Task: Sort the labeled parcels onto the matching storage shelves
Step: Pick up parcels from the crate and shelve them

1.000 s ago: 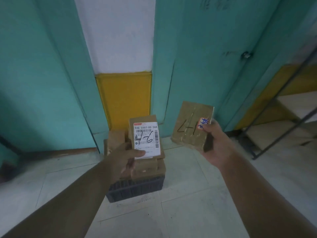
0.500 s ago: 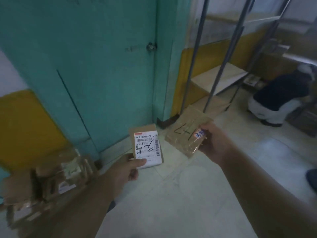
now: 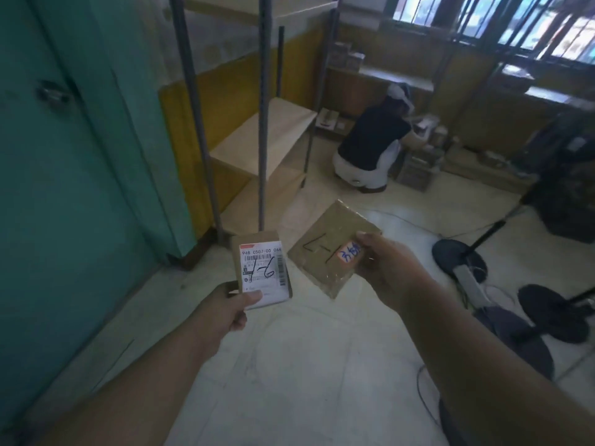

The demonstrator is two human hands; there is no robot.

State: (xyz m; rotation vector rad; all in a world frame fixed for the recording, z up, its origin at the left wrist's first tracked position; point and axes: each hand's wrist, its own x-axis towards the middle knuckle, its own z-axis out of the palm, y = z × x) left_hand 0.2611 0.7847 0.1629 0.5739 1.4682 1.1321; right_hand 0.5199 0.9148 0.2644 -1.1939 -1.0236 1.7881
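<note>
**Two parcels in hand, match labels before shelving**

Head view: my left hand (image 3: 222, 312) pinches the small brown cardboard parcel with the white barcode label (image 3: 262, 268) at its lower edge, thumb on the label, fingers curled behind. Handwritten "1-6" faces me. My right hand (image 3: 391, 268) grips the flat tan taped parcel with the orange sticker (image 3: 331, 247) by its right corner, thumb on the sticker. Its scrawl looks like "1-7" upside down; not certain. Both parcels are held in the air, just beside each other, not touching.

The grey metal shelf rack with pale wooden boards (image 3: 267, 136) stands ahead left, beside the teal door (image 3: 64, 188). I can't see any shelf markings from here.

My plan: find the shelf tags first, then place one parcel at a time. Rotate the tan one to confirm its number. Thumb-edge grips are light, so I'd keep both level and watch the black stand bases and cables (image 3: 460, 255) on the floor to the right. Another person (image 3: 370, 146) crouches by boxes further back; I'd give room.
</note>
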